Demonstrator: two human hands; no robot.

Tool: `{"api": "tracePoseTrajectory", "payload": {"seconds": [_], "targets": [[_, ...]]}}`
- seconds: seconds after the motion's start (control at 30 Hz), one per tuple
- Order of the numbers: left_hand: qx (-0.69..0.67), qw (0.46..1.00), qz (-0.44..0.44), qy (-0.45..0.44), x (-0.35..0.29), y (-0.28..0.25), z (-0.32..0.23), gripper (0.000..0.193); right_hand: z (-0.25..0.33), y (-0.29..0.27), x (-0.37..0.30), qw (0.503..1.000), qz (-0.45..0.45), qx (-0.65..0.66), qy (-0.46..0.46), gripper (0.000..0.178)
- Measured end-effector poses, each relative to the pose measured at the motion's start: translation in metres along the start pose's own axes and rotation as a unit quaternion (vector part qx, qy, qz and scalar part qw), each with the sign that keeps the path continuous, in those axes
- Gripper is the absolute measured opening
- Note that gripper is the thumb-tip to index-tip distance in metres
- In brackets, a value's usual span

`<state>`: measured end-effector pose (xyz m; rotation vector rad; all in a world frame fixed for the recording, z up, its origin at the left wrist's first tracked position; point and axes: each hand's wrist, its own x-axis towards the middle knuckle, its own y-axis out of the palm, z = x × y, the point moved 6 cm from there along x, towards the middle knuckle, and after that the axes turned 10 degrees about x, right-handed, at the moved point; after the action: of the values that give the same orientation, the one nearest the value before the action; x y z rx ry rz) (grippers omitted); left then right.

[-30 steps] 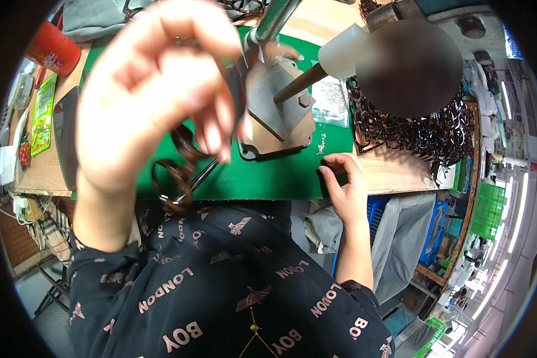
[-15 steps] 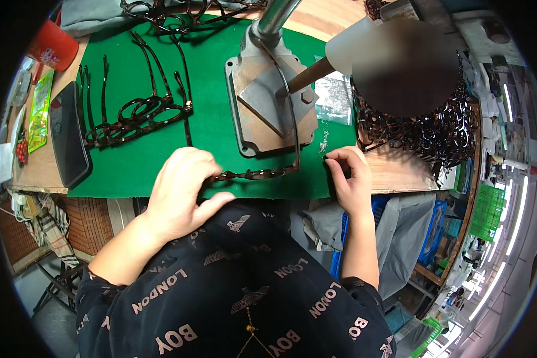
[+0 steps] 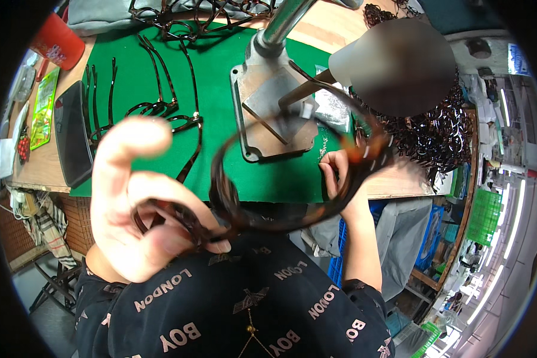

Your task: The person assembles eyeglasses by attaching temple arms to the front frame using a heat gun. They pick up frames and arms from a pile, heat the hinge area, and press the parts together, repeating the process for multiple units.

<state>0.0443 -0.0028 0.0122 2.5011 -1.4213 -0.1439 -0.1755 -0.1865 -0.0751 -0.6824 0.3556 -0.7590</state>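
Note:
Raised close to the camera, my left hand (image 3: 116, 221) grips a tortoiseshell eyeglass frame (image 3: 224, 188) by one rim, and its index finger is lifted away. The frame is blurred; its other rim and a temple stretch to the right, across the view of a metal stand (image 3: 259, 59). At the right edge of the green mat (image 3: 221, 77), my right hand (image 3: 333, 170) rests with thumb and fingertips pressed together. Whatever they pinch is too small to see. Tiny clear pieces (image 3: 323, 146) lie just beyond those fingertips, below a clear plastic bag (image 3: 331, 107).
Several tortoiseshell frames (image 3: 191, 119) stand on the mat's left, partly behind my left hand. Further left are a phone (image 3: 71, 134), a bright packet (image 3: 43, 110) and a red cup (image 3: 59, 45). A heap of dark frames (image 3: 429, 143) covers the right side, under a blurred round shape (image 3: 400, 71).
My left hand has lifted the eyeglass frame off the mat, up toward the camera, and turned it. My right hand stays by the clear pieces, its fingers more curled.

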Motion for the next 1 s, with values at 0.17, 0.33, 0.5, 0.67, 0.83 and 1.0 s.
{"api": "tracePoseTrajectory", "payload": {"seconds": [0.17,0.33,0.5,0.67,0.83,1.0], "targets": [[-0.096,0.994,-0.031,-0.045,0.021,0.012,-0.019,0.088,0.032,-0.017,0.004,0.999,0.024,-0.001,-0.041,0.004],[-0.027,0.978,0.188,0.086,0.034,0.040,0.006,0.094,0.090,-0.011,0.001,0.915,0.053,0.385,-0.105,0.007],[0.041,0.966,0.214,0.136,0.034,0.048,0.021,0.089,0.140,-0.007,0.007,0.905,0.019,0.351,-0.239,0.012],[0.071,0.966,0.220,0.114,0.034,0.047,0.021,0.089,0.148,-0.004,0.008,0.909,0.029,0.330,-0.252,0.012],[0.013,0.963,0.257,0.080,0.035,0.050,0.018,0.087,0.145,-0.003,0.005,0.909,0.028,0.334,-0.248,0.013],[0.029,0.971,0.186,0.146,0.035,0.049,0.016,0.076,0.152,-0.005,0.003,0.920,0.016,0.305,-0.245,0.013]]}}
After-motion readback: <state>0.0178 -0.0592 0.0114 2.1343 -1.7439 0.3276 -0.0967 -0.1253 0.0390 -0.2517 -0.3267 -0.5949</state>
